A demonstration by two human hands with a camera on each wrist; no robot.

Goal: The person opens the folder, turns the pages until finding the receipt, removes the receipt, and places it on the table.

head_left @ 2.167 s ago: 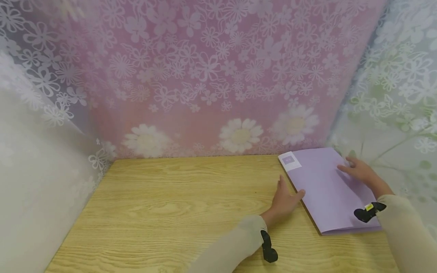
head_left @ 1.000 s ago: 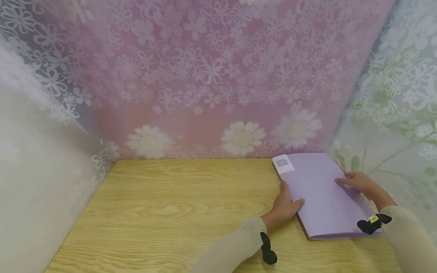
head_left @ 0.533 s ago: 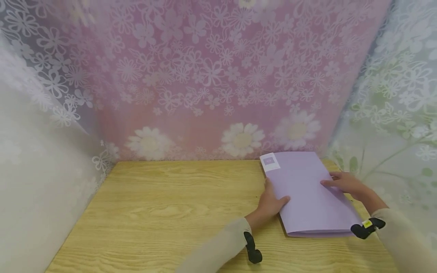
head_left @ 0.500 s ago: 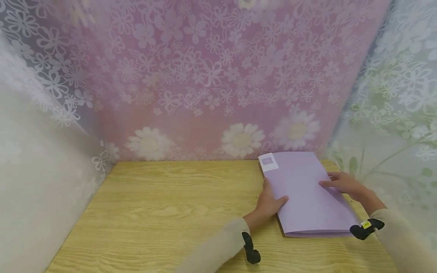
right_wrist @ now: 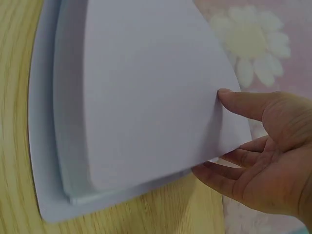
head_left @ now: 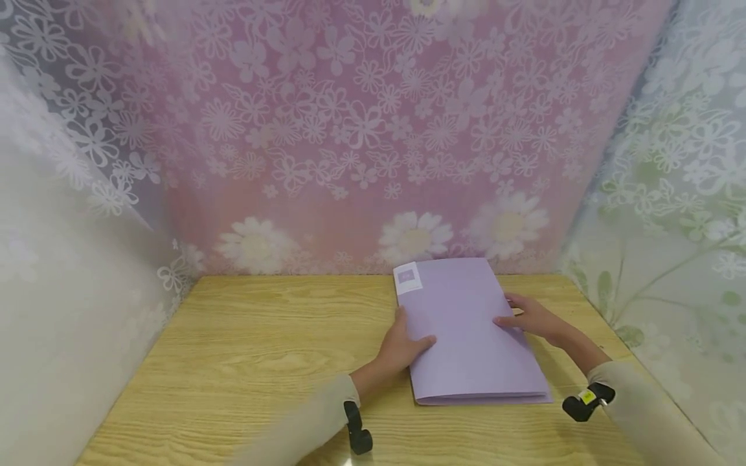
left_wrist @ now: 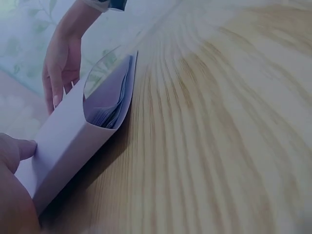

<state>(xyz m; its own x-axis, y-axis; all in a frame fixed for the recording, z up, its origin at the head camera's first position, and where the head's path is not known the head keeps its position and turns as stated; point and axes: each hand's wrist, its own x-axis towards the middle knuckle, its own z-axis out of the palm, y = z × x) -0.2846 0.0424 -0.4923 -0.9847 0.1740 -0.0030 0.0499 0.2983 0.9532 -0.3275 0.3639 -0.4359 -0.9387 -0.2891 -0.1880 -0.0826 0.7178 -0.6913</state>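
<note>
A light purple folder lies at an angle across the right-centre of the wooden table, with a white label at its upper left corner. My left hand grips the spine side, thumb over the cover and fingers along the spine. On the opposite side my right hand pinches the edge, its thumb on the cover and its fingers under it. The near end gapes a little, and in the left wrist view a stack of inner sheets shows between the covers. In the right wrist view the front cover stands bowed above the sheets.
A pink flowered curtain hangs along the table's back edge. Pale flowered sheets close off the left side and right side. Black wrist cameras are strapped at both sleeves.
The left hand has closed on the folder's spine side. Both hands have then moved the folder left along the table, from the right side toward the middle.
</note>
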